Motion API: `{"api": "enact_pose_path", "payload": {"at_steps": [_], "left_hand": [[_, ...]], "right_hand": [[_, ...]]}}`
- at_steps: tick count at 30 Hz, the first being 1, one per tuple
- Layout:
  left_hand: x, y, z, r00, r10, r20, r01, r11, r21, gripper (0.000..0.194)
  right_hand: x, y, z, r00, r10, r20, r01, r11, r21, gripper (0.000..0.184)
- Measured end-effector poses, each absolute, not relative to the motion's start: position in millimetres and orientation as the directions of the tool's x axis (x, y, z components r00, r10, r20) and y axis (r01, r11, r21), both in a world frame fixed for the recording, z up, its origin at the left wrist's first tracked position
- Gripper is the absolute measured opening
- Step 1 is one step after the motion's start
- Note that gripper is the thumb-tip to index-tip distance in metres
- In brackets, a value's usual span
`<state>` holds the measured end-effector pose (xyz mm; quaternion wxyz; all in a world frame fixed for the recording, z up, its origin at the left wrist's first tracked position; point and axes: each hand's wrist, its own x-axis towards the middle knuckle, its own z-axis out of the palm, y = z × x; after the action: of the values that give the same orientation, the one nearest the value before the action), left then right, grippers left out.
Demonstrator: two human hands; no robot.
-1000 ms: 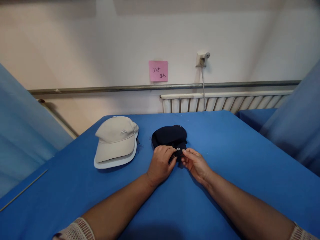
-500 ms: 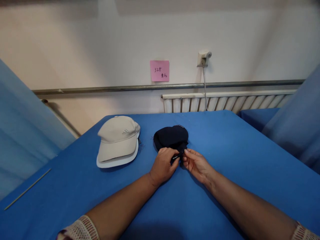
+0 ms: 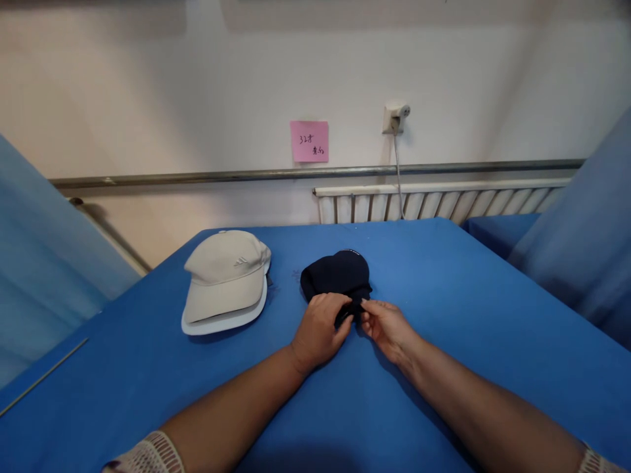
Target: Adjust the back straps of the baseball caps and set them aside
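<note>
A black cap [image 3: 335,274] lies on the blue-covered table, its rounded far edge toward the wall. At the cap's near edge, my left hand [image 3: 320,328] grips the dark fabric between thumb and fingers. Just to its right, my right hand [image 3: 387,326] pinches a small dark part at the same edge, which looks like the strap; the fingertips partly hide it. To the left sit stacked caps, a beige cap [image 3: 229,266] with a small logo on top of a paler white cap [image 3: 236,320], of which mostly the brim shows.
A thin stick [image 3: 44,376] lies at the left edge of the blue table cover [image 3: 444,295]. Blue curtains [image 3: 44,263] hang on both sides. Behind stand a metal rail [image 3: 221,177], a radiator [image 3: 374,207], a socket with a plug [image 3: 394,120] and a pink note [image 3: 309,142].
The view has shifted slightly, so things appear a little further left. Both hands stay at the cap's near edge; a shiny dark piece by the left fingers now shows less.
</note>
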<state>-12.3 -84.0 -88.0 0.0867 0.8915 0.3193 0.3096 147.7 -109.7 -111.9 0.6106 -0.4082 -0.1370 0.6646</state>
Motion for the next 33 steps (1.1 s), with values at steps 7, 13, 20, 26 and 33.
{"api": "enact_pose_path", "payload": {"at_steps": [7, 13, 20, 26, 33], "left_hand": [[-11, -81, -89, 0.593, 0.696, 0.405, 0.528, -0.716, 0.457, 0.020], [-11, -74, -95, 0.544, 0.745, 0.385, 0.539, -0.663, 0.519, 0.020], [-9, -73, -99, 0.507, 0.758, 0.409, 0.478, -0.643, 0.598, 0.023], [-7, -72, -106, 0.451, 0.822, 0.348, 0.419, -0.540, 0.731, 0.026], [-2, -69, -107, 0.422, 0.883, 0.207, 0.275, -0.343, 0.898, 0.021]], "right_hand": [[142, -108, -112, 0.252, 0.935, -0.249, -0.493, -0.097, -0.864, 0.036], [143, -105, -116, 0.264, 0.952, -0.152, -0.422, -0.028, -0.906, 0.034], [145, -102, -122, 0.343, 0.939, -0.003, -0.213, 0.074, -0.974, 0.021], [142, -105, -114, 0.329, 0.944, 0.009, -0.281, 0.107, -0.954, 0.019], [141, -108, -115, 0.343, 0.939, 0.004, -0.255, 0.097, -0.962, 0.019]]}}
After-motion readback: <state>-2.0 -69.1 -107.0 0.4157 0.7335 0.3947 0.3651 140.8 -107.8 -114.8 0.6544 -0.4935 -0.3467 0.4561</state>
